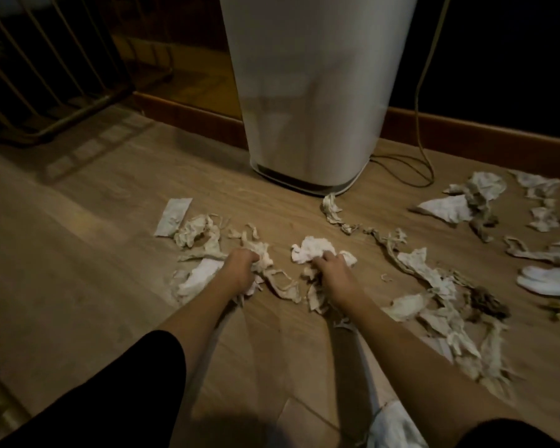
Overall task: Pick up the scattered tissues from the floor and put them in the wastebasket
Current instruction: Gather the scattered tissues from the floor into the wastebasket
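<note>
Tissues point(314, 253) on floor, both hands clenched on wads: left hand point(239, 270), right hand point(332, 270); wastebasket point(314, 92) straight ahead beyond both grips, right hand slightly nearer, most leftover scraps lie right of it.

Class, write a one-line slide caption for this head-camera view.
Both hands, left hand and right hand, gather crumpled white tissues off the wooden floor before a tall white wastebasket.
</note>
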The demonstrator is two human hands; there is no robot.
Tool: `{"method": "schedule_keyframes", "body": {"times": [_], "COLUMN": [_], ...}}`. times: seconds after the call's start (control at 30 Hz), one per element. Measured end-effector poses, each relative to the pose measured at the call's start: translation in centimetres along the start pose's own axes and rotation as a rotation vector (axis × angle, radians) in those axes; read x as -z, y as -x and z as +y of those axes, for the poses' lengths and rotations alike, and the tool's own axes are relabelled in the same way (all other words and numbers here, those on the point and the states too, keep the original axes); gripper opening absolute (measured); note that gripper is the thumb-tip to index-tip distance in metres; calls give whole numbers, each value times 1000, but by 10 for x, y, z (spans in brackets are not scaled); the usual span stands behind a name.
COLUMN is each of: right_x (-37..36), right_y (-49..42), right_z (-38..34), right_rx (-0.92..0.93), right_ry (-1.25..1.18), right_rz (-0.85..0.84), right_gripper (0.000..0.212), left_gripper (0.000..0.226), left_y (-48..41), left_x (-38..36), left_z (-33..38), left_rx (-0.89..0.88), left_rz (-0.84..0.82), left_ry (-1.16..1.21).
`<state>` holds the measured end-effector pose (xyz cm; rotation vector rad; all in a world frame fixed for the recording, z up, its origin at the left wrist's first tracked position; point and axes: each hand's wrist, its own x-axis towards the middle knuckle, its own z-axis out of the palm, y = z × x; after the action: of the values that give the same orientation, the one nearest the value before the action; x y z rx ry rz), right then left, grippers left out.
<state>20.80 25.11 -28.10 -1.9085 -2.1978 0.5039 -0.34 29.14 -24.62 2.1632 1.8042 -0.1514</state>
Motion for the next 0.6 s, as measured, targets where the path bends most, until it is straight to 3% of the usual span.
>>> {"method": "schedule_keyframes", "body": {"times": [0.1, 0.27, 0.4, 0.47, 0.53, 0.6], "right_x": [23, 73, 99, 104, 100, 87], "right_y": [14, 53, 94, 115, 137, 157], "right_z": [14, 61, 115, 134, 142, 141], "right_rx": [-11, -124, -298, -389, -476, -515], "right_ry": [-84, -157, -79, 14, 15, -15], "right_rz": [-11, 142, 212, 104, -185, -356], "right_gripper": [30, 23, 23, 29, 54, 80], "left_gripper": [45, 24, 27, 28, 21, 15], "left_y": [0, -8, -8, 0, 18, 46], "left_x": [16, 50, 59, 52, 32, 0], "left_z": [19, 72, 140, 174, 202, 225], "left_rx": [-7, -184, -313, -349, -365, -339], "left_rz": [-32, -33, -27, -31, -103, -176], "left_ry": [27, 31, 60, 122, 210, 222]}}
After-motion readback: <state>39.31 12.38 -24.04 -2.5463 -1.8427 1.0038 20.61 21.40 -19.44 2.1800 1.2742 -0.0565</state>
